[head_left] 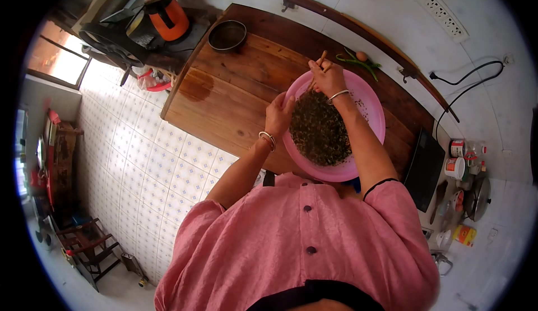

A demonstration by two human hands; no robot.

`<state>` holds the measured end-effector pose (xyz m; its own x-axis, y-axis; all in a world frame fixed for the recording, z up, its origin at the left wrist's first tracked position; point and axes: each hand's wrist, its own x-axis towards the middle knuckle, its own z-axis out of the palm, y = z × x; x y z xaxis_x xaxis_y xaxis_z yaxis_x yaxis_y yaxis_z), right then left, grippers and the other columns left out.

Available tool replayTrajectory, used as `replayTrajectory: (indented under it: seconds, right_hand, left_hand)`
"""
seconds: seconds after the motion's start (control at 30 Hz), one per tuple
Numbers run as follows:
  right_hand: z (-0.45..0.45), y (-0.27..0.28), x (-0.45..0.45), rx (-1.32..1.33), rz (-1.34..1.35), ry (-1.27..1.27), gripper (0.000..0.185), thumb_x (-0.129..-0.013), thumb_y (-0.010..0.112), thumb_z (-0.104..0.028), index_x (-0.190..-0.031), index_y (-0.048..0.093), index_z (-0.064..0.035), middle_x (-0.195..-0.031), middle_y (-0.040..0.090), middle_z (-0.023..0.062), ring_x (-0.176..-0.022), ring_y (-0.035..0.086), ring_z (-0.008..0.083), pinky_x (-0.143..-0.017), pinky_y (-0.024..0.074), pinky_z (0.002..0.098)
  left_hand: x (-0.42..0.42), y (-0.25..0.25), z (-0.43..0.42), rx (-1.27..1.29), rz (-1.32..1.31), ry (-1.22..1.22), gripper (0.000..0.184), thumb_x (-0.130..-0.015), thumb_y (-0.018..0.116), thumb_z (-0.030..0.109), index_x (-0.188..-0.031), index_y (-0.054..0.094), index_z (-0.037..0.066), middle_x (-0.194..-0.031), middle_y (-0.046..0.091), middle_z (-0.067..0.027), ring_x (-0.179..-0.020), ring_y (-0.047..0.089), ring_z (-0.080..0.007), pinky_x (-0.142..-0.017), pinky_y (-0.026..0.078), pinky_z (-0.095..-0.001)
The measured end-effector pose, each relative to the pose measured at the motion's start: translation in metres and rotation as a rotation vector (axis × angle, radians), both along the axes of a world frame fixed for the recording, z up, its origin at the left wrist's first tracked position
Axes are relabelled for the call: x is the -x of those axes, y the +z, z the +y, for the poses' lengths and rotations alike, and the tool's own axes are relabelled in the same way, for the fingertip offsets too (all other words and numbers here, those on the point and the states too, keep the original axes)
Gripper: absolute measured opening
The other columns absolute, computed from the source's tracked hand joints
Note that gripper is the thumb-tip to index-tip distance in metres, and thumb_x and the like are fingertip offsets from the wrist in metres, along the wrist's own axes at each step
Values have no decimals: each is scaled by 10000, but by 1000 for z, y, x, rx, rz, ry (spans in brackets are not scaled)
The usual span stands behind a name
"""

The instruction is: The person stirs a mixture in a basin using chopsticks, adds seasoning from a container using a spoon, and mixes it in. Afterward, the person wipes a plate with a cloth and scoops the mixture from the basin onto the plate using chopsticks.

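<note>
A pink basin (374, 104) stands on the wooden table, holding a dark green chopped mixture (319, 128) with pale bits on the basin's wall. My right hand (329, 79) is closed round wooden chopsticks (321, 58), whose lower ends go down to the mixture near the basin's far side. At the basin's left edge, my left hand (279, 114) grips the rim, with its thumb towards the inside. Just beyond the basin lie green peppers (358, 62) and a brown egg (361, 56).
A dark round pan (227, 35) sits on the table (224, 103) at the far left. An orange kettle (169, 21) stands on a side counter. Right of the table are a black panel (425, 168), jars (454, 168) and a lid (477, 199).
</note>
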<state>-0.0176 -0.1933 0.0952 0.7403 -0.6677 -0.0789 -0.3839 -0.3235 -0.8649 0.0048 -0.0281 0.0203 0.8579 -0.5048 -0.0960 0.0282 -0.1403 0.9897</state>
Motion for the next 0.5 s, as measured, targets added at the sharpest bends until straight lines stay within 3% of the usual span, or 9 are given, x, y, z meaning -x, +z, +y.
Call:
replayTrajectory:
  seconds: [0.13, 0.2, 0.33, 0.4, 0.43, 0.5]
  right_hand:
    - [3, -19, -19, 270, -82, 51, 298, -843, 628, -290, -791, 626, 4, -643, 603, 209, -595, 613, 356, -531, 479, 381]
    - [9, -21, -26, 424, -174, 120, 303, -863, 627, -255, -738, 598, 20, -520, 562, 117, -426, 578, 174, -383, 426, 293]
    - [2, -21, -15, 569, -259, 220, 296, -882, 607, -255, -752, 606, 11, -530, 577, 91, -448, 588, 150, -388, 440, 267]
    - [-3, -17, 4, 187, -151, 161, 296, -847, 623, -280, -785, 613, 9, -656, 588, 211, -589, 600, 346, -538, 479, 374]
    - [0, -4, 12, 186, -148, 169, 296, -847, 623, -280, -785, 613, 9, -656, 588, 211, -589, 600, 346, -538, 479, 374]
    - [2, 23, 26, -64, -5, 11, 287, -849, 627, -281, -821, 624, 4, -611, 592, 188, -554, 606, 307, -516, 491, 335]
  left_hand:
    - [0, -3, -1, -9, -26, -7, 380, -885, 570, 296, -1081, 596, -29, -866, 658, -189, -795, 648, -239, -713, 489, -332]
    - [-2, -3, -2, -9, -42, -1, 379, -886, 568, 296, -1078, 596, -30, -861, 656, -192, -793, 648, -243, -712, 488, -333]
    - [1, -6, 0, 17, -42, 20, 367, -915, 532, 295, -1076, 593, -29, -858, 653, -173, -792, 634, -232, -709, 478, -324]
    - [2, -11, 0, 70, -26, 39, 364, -926, 518, 294, -1075, 591, -30, -852, 651, -162, -788, 627, -224, -707, 474, -317]
    - [2, -12, -1, 93, -10, 40, 361, -936, 503, 294, -1074, 591, -28, -847, 648, -152, -780, 617, -211, -705, 469, -311]
    - [2, -9, 0, 116, 7, 42, 360, -946, 487, 295, -1072, 590, -26, -841, 644, -142, -771, 608, -199, -703, 465, -305]
